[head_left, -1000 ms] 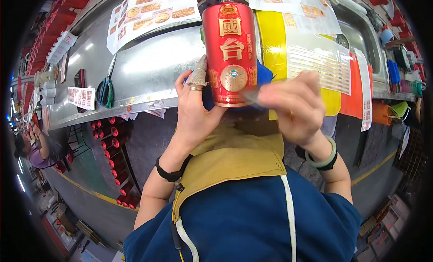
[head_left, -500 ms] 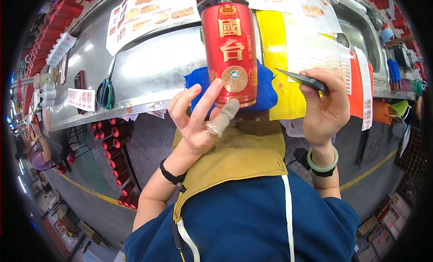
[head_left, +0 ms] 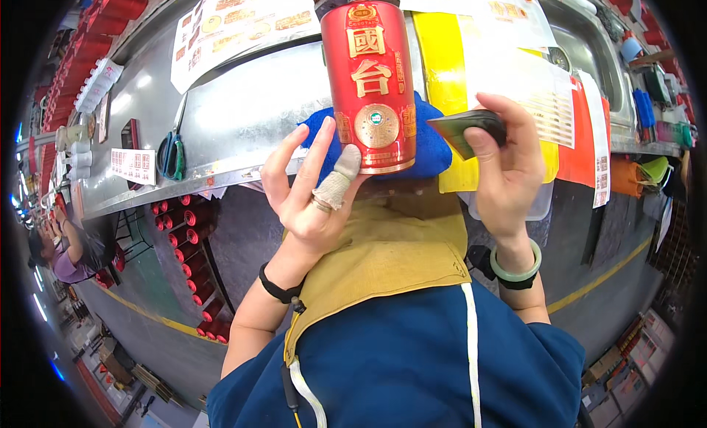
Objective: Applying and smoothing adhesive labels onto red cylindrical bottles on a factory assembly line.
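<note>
A red bottle with gold lettering and a round gold medallion lies on a bunched blue cloth, its neck pointing away from me. My left hand is at the bottle's base. One finger, wrapped in a pale finger cot, presses on the lower front; the thumb is mostly hidden under the base, and two other fingers stick out to the left. To the right of the bottle, my right hand pinches a flat dark scraper-like piece between thumb and fingers. Its edge points at the bottle but stays apart from it.
Green-handled scissors and a small label sheet lie on the metal bench at left. Printed sticker sheets are at the back, a yellow sheet at right. Red cylinders stand below. A person sits far left.
My right hand has moved left, bringing the dark piece closer to the bottle and turning its flat face into view. The bottle and left hand have shifted slightly left; the covered finger now presses higher.
</note>
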`<action>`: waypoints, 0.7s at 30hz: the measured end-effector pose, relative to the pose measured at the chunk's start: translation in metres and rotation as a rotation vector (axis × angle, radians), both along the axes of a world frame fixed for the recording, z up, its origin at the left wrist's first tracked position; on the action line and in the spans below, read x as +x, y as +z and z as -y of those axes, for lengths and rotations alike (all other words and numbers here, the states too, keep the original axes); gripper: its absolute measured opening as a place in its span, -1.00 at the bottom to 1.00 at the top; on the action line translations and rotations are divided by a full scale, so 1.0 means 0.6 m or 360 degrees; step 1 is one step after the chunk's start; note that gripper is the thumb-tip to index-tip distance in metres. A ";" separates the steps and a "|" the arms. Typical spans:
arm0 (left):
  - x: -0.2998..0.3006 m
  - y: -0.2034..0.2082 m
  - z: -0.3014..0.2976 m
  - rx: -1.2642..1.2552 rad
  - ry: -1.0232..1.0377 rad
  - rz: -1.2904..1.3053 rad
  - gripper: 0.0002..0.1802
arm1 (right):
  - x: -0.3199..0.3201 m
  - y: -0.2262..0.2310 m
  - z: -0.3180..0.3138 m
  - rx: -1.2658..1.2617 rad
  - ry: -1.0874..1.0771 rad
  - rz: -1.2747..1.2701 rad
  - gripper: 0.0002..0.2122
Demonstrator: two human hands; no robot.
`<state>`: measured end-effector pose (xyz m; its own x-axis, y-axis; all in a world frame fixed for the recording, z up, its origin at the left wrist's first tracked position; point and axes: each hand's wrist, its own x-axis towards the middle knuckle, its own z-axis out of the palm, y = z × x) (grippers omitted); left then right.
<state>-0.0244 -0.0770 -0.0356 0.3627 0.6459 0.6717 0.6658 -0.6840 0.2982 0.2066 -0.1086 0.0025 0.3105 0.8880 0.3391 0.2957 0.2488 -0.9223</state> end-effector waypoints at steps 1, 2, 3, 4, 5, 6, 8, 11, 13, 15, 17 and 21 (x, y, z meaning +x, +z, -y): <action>-0.001 -0.002 0.000 -0.0057 -0.0017 0.0029 -0.53 | -0.005 -0.003 0.002 -0.0086 0.0038 -0.0157 -0.74; -0.002 -0.004 0.000 -0.0116 -0.0024 0.0059 -0.50 | -0.008 -0.006 0.005 -0.0139 0.0164 -0.0145 -0.70; 0.000 -0.005 0.001 -0.0116 -0.0020 0.0058 -0.50 | -0.015 -0.009 0.008 -0.0218 0.0227 -0.0227 -0.69; 0.005 -0.004 0.002 -0.0118 0.0019 0.0099 -0.51 | -0.019 -0.014 0.008 -0.0202 0.0261 -0.0138 -0.69; 0.009 -0.004 0.002 -0.0116 0.0055 0.0141 -0.52 | -0.021 -0.018 0.008 -0.0181 0.0290 -0.0049 -0.69; 0.010 -0.006 -0.001 -0.0067 0.0042 0.0134 -0.42 | -0.019 -0.014 0.005 -0.0171 0.0211 -0.0023 -0.69; 0.024 0.019 -0.011 -0.0118 0.0009 0.0071 -0.32 | -0.006 -0.005 -0.007 -0.0095 0.0031 0.0049 -0.70; 0.034 0.023 -0.027 -0.0196 -0.0020 -0.0032 -0.15 | 0.014 0.010 -0.020 0.0018 -0.0099 -0.0038 -0.74; 0.036 0.029 -0.032 -0.0243 -0.0007 -0.0182 -0.14 | 0.015 0.014 -0.026 0.0070 -0.0099 -0.0010 -0.73; 0.036 0.034 -0.026 -0.0326 0.0004 -0.0244 -0.20 | 0.014 0.014 -0.028 0.0118 -0.0102 0.0016 -0.73; 0.049 0.029 -0.022 -0.0079 0.0038 -0.0203 -0.45 | 0.012 0.013 -0.031 0.0084 -0.0057 0.0154 -0.71; 0.055 0.009 -0.013 -0.0071 -0.0019 -0.0020 -0.51 | 0.011 0.028 -0.049 0.0292 0.0134 0.0638 -0.73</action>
